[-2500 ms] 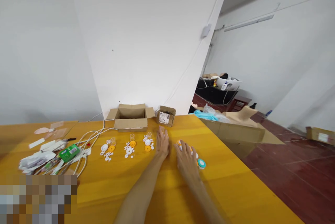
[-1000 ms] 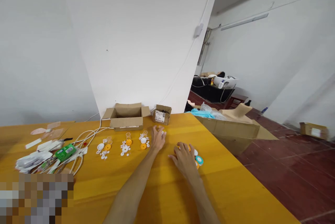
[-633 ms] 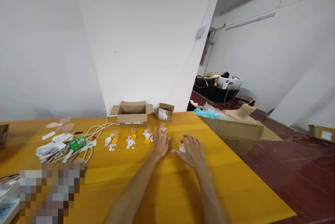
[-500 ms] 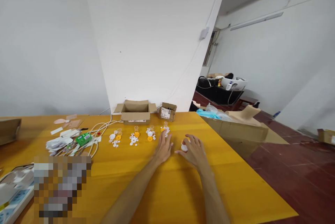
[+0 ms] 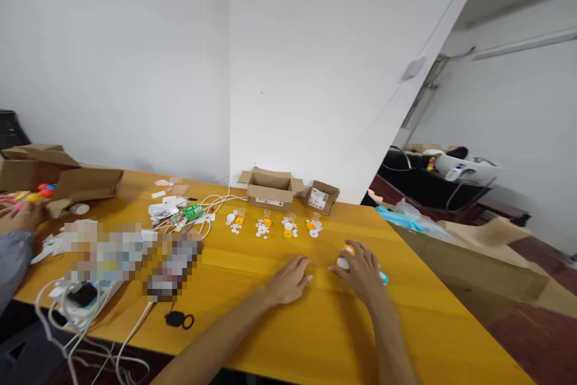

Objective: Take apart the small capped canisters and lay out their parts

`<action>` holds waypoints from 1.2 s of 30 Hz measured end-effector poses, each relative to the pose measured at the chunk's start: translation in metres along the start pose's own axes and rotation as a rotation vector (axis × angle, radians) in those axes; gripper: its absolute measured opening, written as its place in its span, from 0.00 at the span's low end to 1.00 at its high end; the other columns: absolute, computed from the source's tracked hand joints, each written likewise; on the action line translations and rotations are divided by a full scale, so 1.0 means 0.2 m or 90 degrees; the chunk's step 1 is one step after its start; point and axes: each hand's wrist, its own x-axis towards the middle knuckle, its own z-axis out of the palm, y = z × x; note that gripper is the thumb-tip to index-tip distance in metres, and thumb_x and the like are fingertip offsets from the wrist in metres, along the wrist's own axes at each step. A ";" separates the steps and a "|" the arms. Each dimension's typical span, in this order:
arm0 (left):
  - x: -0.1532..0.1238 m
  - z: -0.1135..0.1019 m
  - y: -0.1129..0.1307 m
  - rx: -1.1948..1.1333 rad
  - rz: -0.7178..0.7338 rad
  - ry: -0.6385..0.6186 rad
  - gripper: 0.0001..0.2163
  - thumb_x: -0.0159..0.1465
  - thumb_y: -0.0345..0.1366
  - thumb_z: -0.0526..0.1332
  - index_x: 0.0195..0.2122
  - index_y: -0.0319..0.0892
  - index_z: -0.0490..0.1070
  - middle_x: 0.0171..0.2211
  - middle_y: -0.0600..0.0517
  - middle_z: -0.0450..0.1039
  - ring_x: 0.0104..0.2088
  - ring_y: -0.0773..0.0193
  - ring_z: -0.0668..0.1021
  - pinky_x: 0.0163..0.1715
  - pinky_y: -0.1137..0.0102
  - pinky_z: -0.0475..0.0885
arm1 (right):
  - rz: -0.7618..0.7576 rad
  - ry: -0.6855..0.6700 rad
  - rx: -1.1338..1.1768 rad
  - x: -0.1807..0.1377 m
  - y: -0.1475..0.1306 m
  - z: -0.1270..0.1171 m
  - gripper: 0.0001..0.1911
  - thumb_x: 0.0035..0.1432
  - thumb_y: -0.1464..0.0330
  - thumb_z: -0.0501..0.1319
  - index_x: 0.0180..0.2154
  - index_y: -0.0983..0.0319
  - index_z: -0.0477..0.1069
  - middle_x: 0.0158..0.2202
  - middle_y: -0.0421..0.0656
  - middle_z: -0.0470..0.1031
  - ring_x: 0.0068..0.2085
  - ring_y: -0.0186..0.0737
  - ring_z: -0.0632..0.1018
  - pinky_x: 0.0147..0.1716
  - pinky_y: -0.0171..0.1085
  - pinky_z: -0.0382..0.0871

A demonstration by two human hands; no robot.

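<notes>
My right hand point(image 5: 364, 274) is over the right part of the table, its fingers curved and spread around a white round piece point(image 5: 343, 263) and an orange-and-white round piece point(image 5: 348, 250). These lie by its thumb and fingertips, partly covered; whether it touches them I cannot tell. A teal disc with a white centre point(image 5: 383, 277) shows beside that hand, partly hidden. My left hand point(image 5: 291, 280) is low over the wood, loosely stretched out and holding nothing. Beyond it sit several small groups of white gears point(image 5: 262, 230), orange wheels point(image 5: 288, 233) and clear cups point(image 5: 292, 217).
Two open cardboard boxes, a wide one point(image 5: 269, 197) and a small one point(image 5: 323, 197), stand against the wall. Leftward are white cables point(image 5: 220, 200), a green packet point(image 5: 193, 212) and a power strip. Another person's hand point(image 5: 20, 218) is at the far left, near colourful pieces and a box.
My left hand has drawn back from the rightmost gear group toward me. My right hand stays near the white and orange pieces; the teal disc now shows. The view has swung left.
</notes>
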 end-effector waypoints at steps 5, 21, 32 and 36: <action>-0.07 -0.08 0.00 -0.109 -0.020 0.007 0.21 0.63 0.34 0.60 0.57 0.45 0.61 0.56 0.44 0.66 0.56 0.55 0.70 0.58 0.60 0.64 | -0.055 -0.023 0.168 0.06 -0.29 -0.01 0.06 0.59 0.63 0.61 0.33 0.57 0.73 0.38 0.47 0.73 0.39 0.47 0.74 0.39 0.42 0.66; -0.14 -0.30 -0.15 -0.315 -0.084 0.154 0.14 0.58 0.31 0.62 0.45 0.42 0.67 0.40 0.50 0.77 0.40 0.60 0.77 0.42 0.66 0.71 | 0.266 -0.273 0.929 0.30 -0.80 0.02 0.21 0.42 0.51 0.68 0.29 0.58 0.65 0.24 0.35 0.68 0.26 0.37 0.71 0.26 0.36 0.67; -0.19 -0.39 -0.18 -0.403 -0.150 0.160 0.18 0.53 0.45 0.70 0.40 0.42 0.72 0.34 0.51 0.77 0.36 0.62 0.77 0.39 0.69 0.70 | 0.253 -0.233 1.009 0.26 -0.81 0.06 0.23 0.45 0.48 0.68 0.35 0.60 0.73 0.30 0.40 0.74 0.29 0.37 0.73 0.28 0.35 0.67; -0.19 -0.42 -0.17 -0.436 -0.170 0.168 0.18 0.52 0.48 0.70 0.37 0.42 0.73 0.34 0.51 0.77 0.36 0.61 0.77 0.41 0.68 0.70 | 0.250 -0.261 1.006 0.26 -0.81 0.04 0.23 0.47 0.48 0.67 0.36 0.60 0.75 0.31 0.41 0.75 0.31 0.38 0.73 0.28 0.35 0.68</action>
